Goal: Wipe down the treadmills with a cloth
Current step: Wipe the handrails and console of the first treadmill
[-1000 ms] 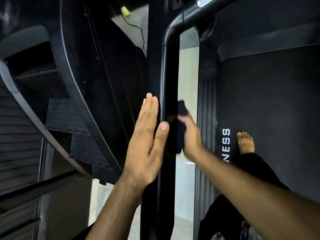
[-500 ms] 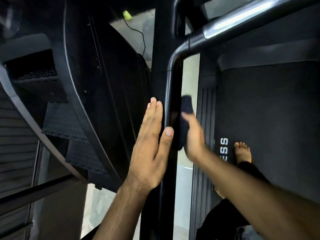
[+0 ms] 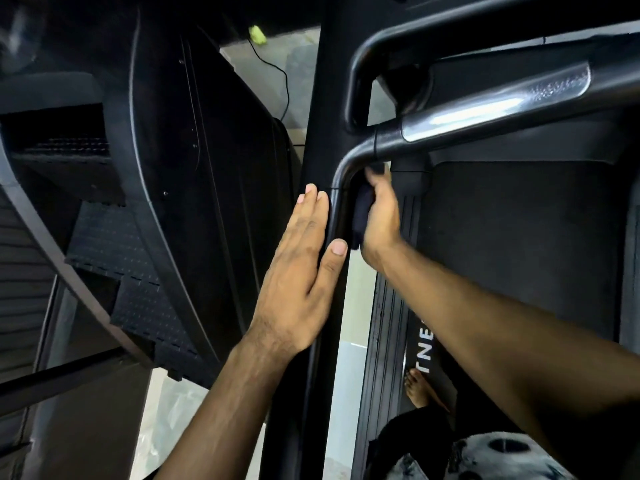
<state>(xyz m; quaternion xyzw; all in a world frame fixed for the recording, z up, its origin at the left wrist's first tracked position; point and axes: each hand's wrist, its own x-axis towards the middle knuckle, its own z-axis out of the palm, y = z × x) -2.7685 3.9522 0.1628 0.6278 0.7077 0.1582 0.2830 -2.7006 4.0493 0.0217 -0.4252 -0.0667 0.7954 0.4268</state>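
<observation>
Dark bunched-up wiping cloth (image 3: pixel 360 216) is in the right hand (image 3: pixel 381 211), fingers curled round it, pressed against the inner side of the black upright treadmill post (image 3: pixel 322 116) right where the curved black handrail tube (image 3: pixel 349 161) bends off toward the shiny silver grip section (image 3: pixel 491 109). Left hand (image 3: pixel 301 271) is flat on the outer face of the same post, fingers straight and together, thumb out, holding nothing, just bracing.

What could go wrong imo: that bend is a tight corner, so the cloth could snag or get wedged between tube and post, and knuckles could bang the underside of the rail if the stroke carries on upward. The cloth is balled up, so only a small patch touches and the back of the tube likely gets missed. Also 1 bare foot (image 3: pixel 420 389) is on the black treadmill belt (image 3: pixel 519 254), so leaning hard on the post with weight off-centre could mean a slip.
</observation>
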